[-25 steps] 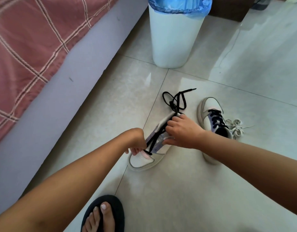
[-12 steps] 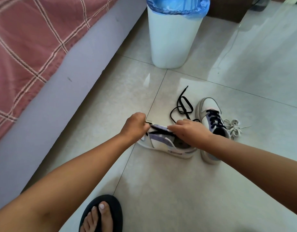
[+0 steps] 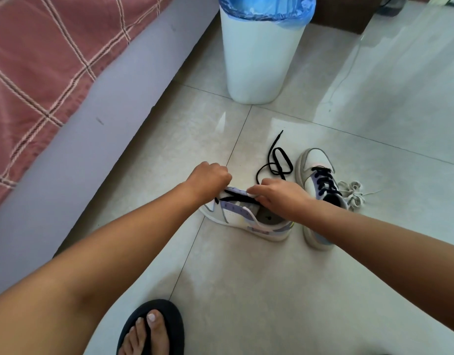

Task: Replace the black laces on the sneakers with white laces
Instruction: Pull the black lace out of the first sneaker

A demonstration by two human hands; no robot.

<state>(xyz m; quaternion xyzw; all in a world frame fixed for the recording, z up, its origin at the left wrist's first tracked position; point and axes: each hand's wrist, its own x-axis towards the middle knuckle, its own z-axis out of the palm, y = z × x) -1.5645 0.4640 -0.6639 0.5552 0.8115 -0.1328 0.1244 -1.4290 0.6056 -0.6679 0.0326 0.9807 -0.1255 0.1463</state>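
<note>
Turning the near sneaker [image 3: 249,221] sideways on the floor since a second ago, left hand [image 3: 210,179] and right hand [image 3: 279,194] each pinch its black lace [image 3: 240,198], unthreading half done

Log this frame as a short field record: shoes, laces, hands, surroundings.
near sneaker: on the floor between the hands, black lace partly pulled out, loose end trailing on the tile
far sneaker: beside it, fully laced in black
white laces: bundled on the floor against the far sneaker
left hand: curled at the near sneaker's toe end
right hand: pinching at the lace over the eyelets
surroundings: white bin with blue liner, bed with pink checked cover
</note>
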